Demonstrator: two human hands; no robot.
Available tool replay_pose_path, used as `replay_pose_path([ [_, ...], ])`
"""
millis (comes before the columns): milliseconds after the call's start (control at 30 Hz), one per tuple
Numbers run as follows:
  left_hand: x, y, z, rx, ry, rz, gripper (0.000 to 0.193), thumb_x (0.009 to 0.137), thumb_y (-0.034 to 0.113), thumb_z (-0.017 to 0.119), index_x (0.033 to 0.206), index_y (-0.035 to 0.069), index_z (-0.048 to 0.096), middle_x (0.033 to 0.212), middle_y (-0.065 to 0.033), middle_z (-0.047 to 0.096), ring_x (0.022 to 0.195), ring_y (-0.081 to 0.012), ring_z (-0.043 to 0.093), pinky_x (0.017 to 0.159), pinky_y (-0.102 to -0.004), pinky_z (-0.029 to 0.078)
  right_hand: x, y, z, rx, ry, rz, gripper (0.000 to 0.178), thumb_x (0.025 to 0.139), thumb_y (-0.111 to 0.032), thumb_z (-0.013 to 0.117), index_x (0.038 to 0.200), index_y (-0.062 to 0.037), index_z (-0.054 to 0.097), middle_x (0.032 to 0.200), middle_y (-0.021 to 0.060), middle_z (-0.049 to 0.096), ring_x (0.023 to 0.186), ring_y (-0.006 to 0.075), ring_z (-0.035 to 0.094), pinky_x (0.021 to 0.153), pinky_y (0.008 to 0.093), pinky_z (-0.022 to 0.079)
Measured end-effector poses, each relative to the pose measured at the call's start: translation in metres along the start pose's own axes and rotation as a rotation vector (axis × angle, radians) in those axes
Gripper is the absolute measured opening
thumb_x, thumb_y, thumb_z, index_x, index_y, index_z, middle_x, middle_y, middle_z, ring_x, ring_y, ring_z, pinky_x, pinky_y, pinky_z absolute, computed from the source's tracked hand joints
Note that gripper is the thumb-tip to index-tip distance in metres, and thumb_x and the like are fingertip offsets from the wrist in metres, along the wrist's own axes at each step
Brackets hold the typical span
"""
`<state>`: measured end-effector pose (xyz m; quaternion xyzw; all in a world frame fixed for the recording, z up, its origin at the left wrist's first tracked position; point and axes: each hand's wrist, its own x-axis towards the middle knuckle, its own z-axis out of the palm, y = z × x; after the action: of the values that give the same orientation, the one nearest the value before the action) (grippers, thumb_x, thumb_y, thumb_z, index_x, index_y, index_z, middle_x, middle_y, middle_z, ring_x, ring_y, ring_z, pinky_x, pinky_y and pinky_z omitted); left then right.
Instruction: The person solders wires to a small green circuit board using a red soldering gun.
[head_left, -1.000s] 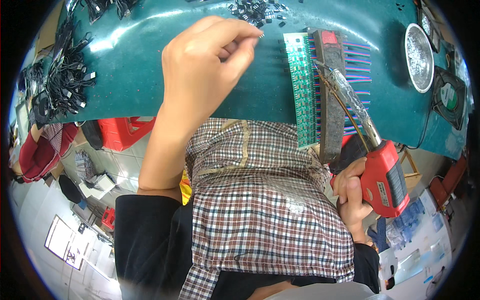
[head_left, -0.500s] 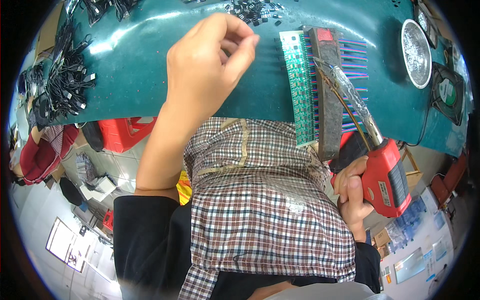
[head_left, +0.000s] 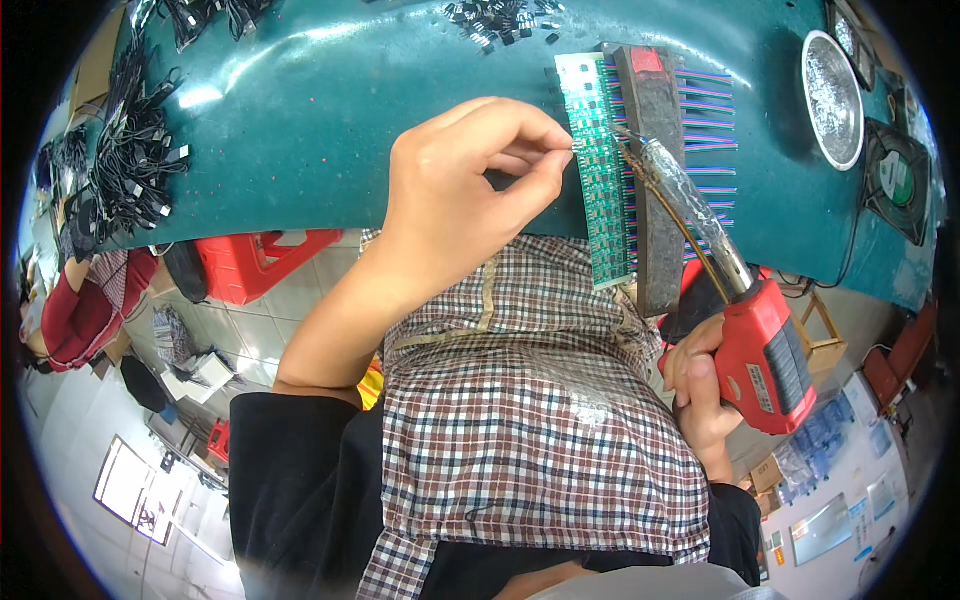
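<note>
My left hand [head_left: 470,190] is closed in a pinch, its fingertips at the left edge of a green circuit board panel [head_left: 603,215]; whatever it pinches is too small to make out. A long dark grey block [head_left: 657,225] with a red patch lies along the panel's right side. Multicoloured wires [head_left: 708,145] stick out from beyond the block. My right hand [head_left: 705,385] is wrapped around the handle of a red soldering gun [head_left: 768,350]. Its hot tip and the thin feed tube beside it reach over the block to the panel's right edge.
Small black connectors [head_left: 500,22] lie heaped at the far side of the green table mat [head_left: 290,150]. Bundled black cables [head_left: 130,150] are at the left. A round metal dish [head_left: 832,100] and a black fan [head_left: 893,180] stand at the right. A red stool [head_left: 235,270] is below the table edge.
My left hand has moved right and down, from above the mat to the panel's left edge. The soldering gun's tip has shifted slightly left and down.
</note>
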<state>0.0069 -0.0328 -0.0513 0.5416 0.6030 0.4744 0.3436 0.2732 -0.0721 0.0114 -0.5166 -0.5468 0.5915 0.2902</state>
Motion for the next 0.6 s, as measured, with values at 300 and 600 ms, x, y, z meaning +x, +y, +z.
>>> replay_pose_path([
  [300,0.002,0.000,-0.001,0.054,-0.046,0.016,0.011,0.078,-0.007,0.072,0.088,-0.003,0.070,0.087,-0.0078,0.070,0.077,-0.0126,0.071,0.069,-0.0229,0.059,-0.010,-0.003,-0.009,0.049,-0.007,0.306,0.020,0.091,-0.006,0.066,0.109,-0.0004,0.062,0.081,0.0035,0.061,0.066,0.0109,0.058,0.061,0.0267,0.048],
  [600,0.004,0.001,0.000,0.123,-0.056,0.028,0.011,0.077,-0.007,0.072,0.087,-0.002,0.071,0.085,-0.0077,0.070,0.075,-0.0127,0.071,0.067,-0.0232,0.059,-0.002,0.003,0.005,-0.003,0.006,0.148,0.016,0.093,-0.012,0.061,0.090,-0.0013,0.049,0.064,0.0028,0.044,0.043,0.0085,0.036,0.043,0.0254,0.034],
])
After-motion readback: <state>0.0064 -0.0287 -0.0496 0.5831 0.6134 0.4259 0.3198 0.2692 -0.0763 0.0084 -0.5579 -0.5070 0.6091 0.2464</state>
